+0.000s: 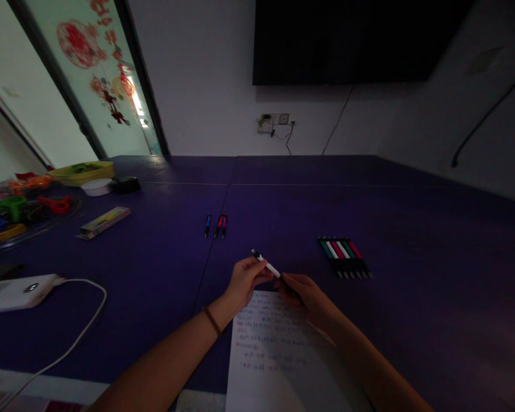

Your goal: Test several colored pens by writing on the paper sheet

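Note:
Between my two hands is a white pen (271, 268) with a black clip end and a dark grip, tilted down to the right. My left hand (245, 279) pinches its white barrel from the left. The fingers of my right hand (302, 292) close round its dark lower end, hiding the tip. Under both hands lies a sheet of paper (266, 372) with handwriting on it. To the right, several pens (343, 254) in green, white and pink lie side by side in a row. Farther off on the left are a blue pen (208, 225) and two pink pens (221, 226).
A white power bank (19, 293) with a white cable (98, 309) lies on the purple table (163, 274) at left. Behind it are a narrow box (105, 222), a tray of colourful items (21, 212), a yellow basket (81, 173) and a black tape roll (125, 185).

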Demonstrator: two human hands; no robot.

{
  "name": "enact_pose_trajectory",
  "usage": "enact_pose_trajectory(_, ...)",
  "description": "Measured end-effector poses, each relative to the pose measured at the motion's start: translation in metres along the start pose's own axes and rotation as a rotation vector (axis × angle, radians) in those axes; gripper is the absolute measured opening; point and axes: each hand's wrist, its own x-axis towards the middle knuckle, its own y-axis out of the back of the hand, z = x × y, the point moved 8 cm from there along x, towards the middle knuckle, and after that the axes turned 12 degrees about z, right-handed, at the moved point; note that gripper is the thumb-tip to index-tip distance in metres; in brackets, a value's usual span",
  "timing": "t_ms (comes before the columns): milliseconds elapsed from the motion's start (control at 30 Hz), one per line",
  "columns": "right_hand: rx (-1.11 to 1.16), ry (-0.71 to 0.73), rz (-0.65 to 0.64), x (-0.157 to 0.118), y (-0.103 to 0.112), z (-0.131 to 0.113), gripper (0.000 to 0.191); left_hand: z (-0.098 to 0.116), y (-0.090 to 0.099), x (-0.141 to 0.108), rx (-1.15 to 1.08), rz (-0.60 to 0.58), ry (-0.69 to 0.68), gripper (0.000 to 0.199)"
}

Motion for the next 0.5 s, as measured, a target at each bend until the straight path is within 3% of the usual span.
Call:
enact_pose_trajectory(133,0.003,0.042,0.013,0.0006,-0.0001,-0.0023,0.033,0.0015,0.0010,-0.0003,-0.014,0.020,-0.011,0.024)
enact_pose_trajectory(333,-0.024,0.014,0.045,0.0008,0.0006,0.0004,0.044,-0.0014,-0.0043,-0.0019,0.006,-0.047,0.031,0.025)
enact_pose_trajectory(500,-0.086,0.104,0.046,0.0040,0.0028,-0.0003,0.033,-0.0017,-0.0010,-0.0003,0.003,-0.019,0.013,0.023)
